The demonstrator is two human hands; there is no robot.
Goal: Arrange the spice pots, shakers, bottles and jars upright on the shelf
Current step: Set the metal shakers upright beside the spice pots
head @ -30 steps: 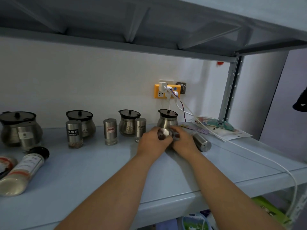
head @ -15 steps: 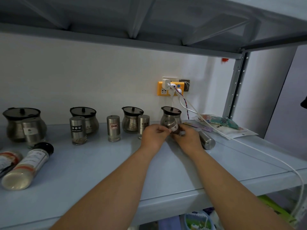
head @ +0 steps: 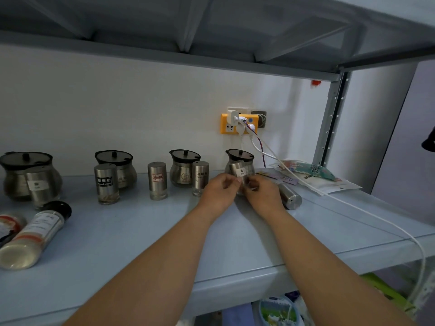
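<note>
My left hand (head: 220,192) and my right hand (head: 263,195) both pinch a small steel shaker (head: 239,171) with a white label, nearly upright in front of the rightmost spice pot (head: 244,158). Another steel shaker (head: 289,196) lies on its side just right of my right hand. Several pots and shakers stand upright along the back of the blue shelf (head: 141,231), among them a shaker (head: 200,177), a red-labelled shaker (head: 157,181) and a black-labelled shaker (head: 106,183). A black-capped bottle (head: 35,234) lies on its side at the left.
A second bottle (head: 10,225) lies at the far left edge. A yellow wall socket (head: 239,123) feeds a white cable (head: 353,208) that runs across the shelf's right part. Packets (head: 313,175) lie at the back right. The shelf above hangs low overhead.
The shaker in my hands has been turned from lying sideways to nearly upright, and moved back toward the rightmost pot. Both hands stayed on it.
</note>
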